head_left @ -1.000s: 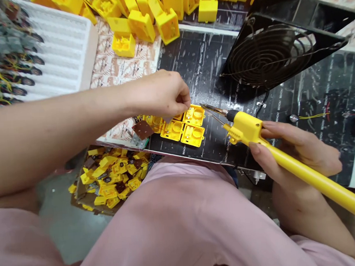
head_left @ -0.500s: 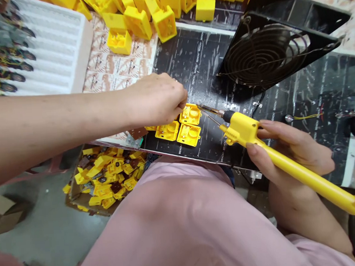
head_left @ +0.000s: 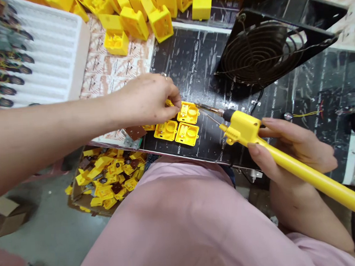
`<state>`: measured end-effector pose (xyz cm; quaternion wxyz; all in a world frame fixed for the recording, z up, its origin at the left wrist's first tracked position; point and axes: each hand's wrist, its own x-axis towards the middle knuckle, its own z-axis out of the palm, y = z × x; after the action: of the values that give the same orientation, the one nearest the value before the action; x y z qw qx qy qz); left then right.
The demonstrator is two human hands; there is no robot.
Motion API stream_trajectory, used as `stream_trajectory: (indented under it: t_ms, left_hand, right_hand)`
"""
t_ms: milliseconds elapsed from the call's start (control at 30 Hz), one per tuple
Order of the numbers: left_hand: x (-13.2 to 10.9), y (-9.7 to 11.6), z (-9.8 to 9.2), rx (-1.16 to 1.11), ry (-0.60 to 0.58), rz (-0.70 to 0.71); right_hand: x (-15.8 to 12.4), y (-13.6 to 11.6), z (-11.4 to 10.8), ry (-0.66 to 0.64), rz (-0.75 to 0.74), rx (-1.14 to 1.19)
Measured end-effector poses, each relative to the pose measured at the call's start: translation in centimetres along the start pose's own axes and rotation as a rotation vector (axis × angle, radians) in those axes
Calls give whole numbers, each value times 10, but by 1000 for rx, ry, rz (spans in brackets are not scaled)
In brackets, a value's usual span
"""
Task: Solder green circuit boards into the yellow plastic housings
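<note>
- Compared with 0.5 s ago: left hand (head_left: 154,98) drawn slightly leftward, thumb and index tips now in sight.
- Also newly uncovered, between finger and thumb: a sliver of further yellow piece (head_left: 170,102).
- Left grip narrow, fingertips pinched close at left edge of rear-right housing (head_left: 187,113); cannot tell of anything held between.
- Right hand (head_left: 301,143) wrapped round yellow soldering gun (head_left: 245,125), thumb on near side, fingers on far side; grip unchanged.
- Metal tip just beside right rear corner of rear-right housing, much as before; cannot tell if touching.
- Flat on dark bench (head_left: 178,70), same spots as earlier: 3 open housings in plain view, including front-right housing (head_left: 187,134) and front-left housing (head_left: 165,131).
- Left of these, under left forearm: brown board (head_left: 136,132).
- Beyond soldering gun: black fan (head_left: 257,54), tilted, unmoved.
</note>
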<state>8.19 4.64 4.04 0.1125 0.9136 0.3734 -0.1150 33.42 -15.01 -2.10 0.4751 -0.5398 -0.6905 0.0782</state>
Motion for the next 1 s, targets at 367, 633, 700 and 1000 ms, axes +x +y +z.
stream_trajectory:
  t_ms: [367,633,700,1000]
  left_hand:
    - [-1,-11,33,19,146,164]
    - [-3,-6,35,4,214,208]
    - [-3,-7,36,29,229,226]
    - [-1,-4,34,121,218,248]
  right_hand:
    - [29,-6,8,-113,-236,92]
    - [47,-12,6,-212,-436,-16]
    - [49,-12,2,-242,-434,-32]
    - [52,-14,-1,-283,-392,-21]
